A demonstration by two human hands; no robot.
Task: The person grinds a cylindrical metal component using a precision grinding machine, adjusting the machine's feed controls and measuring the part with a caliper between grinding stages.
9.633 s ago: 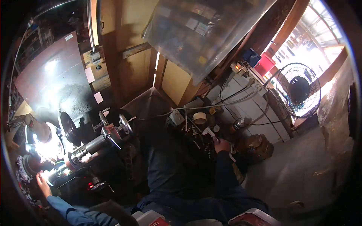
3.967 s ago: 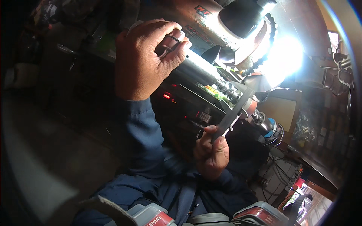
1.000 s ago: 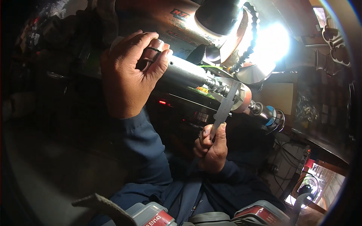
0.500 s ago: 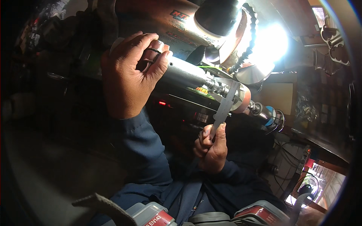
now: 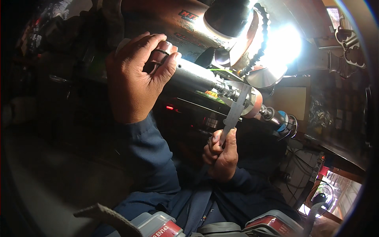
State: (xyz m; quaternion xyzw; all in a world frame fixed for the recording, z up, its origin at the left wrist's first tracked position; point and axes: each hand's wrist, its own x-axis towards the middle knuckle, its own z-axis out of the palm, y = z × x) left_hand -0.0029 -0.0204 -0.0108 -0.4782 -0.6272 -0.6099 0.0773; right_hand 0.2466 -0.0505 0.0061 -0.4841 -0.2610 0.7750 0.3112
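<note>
My right hand (image 5: 223, 156) is closed round the lower end of a metal vernier caliper (image 5: 235, 112), thumb up along it. The caliper slants up and to the right, its jaw end at a shiny stepped shaft (image 5: 228, 91) beside a round metal disc (image 5: 256, 103); whether the jaws touch the shaft I cannot tell. To the left, my left hand (image 5: 136, 81) curls its fingers and thumb over the left end of a grey metal cylinder (image 5: 195, 76) in line with the shaft. A dark band circles one finger. The palm side is hidden.
Above the shaft hang a dark lamp-like housing (image 5: 229, 17), a black segmented hose (image 5: 263, 39) and a very bright light. A blue-ringed fitting (image 5: 282, 120) stands at the shaft's right. Grey filter cartridges (image 5: 158, 225) show at the lower edge.
Almost nothing differs. The caliper and my right hand have shifted very slightly; my left hand keeps its place on the cylinder.
</note>
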